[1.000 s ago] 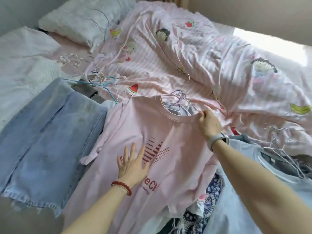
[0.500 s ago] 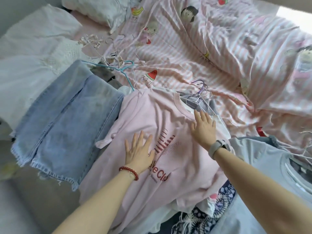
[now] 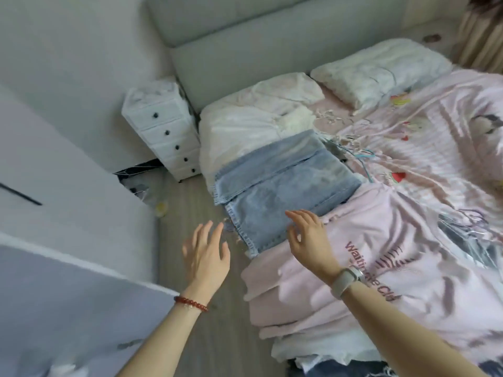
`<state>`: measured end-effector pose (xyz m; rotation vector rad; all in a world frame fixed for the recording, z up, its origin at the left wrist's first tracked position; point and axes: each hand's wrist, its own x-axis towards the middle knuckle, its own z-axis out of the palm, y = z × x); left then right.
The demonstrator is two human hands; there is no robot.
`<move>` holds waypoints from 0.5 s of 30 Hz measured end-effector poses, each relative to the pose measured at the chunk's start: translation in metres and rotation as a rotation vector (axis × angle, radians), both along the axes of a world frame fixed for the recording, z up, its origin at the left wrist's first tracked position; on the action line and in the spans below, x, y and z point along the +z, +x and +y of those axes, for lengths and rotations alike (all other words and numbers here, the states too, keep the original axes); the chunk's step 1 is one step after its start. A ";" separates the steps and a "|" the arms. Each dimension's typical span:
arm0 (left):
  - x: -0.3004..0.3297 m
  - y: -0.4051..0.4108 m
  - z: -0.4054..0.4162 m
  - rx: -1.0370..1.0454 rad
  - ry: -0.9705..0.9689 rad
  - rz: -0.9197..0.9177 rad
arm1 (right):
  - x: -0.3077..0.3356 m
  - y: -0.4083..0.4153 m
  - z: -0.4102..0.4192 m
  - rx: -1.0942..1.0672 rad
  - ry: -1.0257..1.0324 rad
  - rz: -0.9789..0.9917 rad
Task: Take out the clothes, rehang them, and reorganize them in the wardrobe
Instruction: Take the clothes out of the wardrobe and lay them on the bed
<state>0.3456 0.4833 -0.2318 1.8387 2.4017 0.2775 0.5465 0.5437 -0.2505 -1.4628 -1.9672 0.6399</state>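
A pink T-shirt [image 3: 381, 270] with dark red print lies spread on the bed over a pile of other clothes, a wire hanger [image 3: 473, 221] at its neck. Folded light blue jeans [image 3: 283, 191] lie to its left, hems hanging over the bed's edge. White garments [image 3: 245, 131] lie beyond the jeans. My left hand [image 3: 205, 257], with a red bead bracelet, hovers open over the floor beside the jeans' hem. My right hand [image 3: 310, 238], with a watch on the wrist, hangs with relaxed fingers above the shirt's left edge, holding nothing.
A white drawer unit [image 3: 166, 126] stands by the grey headboard [image 3: 245, 50]. A loose heap of hangers [image 3: 351, 142] lies on the pink striped duvet [image 3: 435, 148]. White wardrobe panels [image 3: 54, 200] fill the left. Wood floor [image 3: 190, 213] runs between wardrobe and bed.
My view has swung left toward the wardrobe and floor. Both hands have lifted off the pink T-shirt and moved left, the left one now off the bed.
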 end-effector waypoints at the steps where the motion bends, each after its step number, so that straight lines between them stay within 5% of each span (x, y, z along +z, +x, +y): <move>1: 0.008 -0.024 -0.025 0.046 0.029 0.013 | 0.007 -0.028 -0.014 0.086 0.012 -0.008; 7: 0.038 -0.156 -0.204 0.376 0.124 0.121 | 0.031 -0.195 -0.121 0.662 0.135 -0.119; 15: 0.086 -0.270 -0.422 0.930 0.219 0.253 | 0.075 -0.394 -0.281 1.147 0.214 -0.115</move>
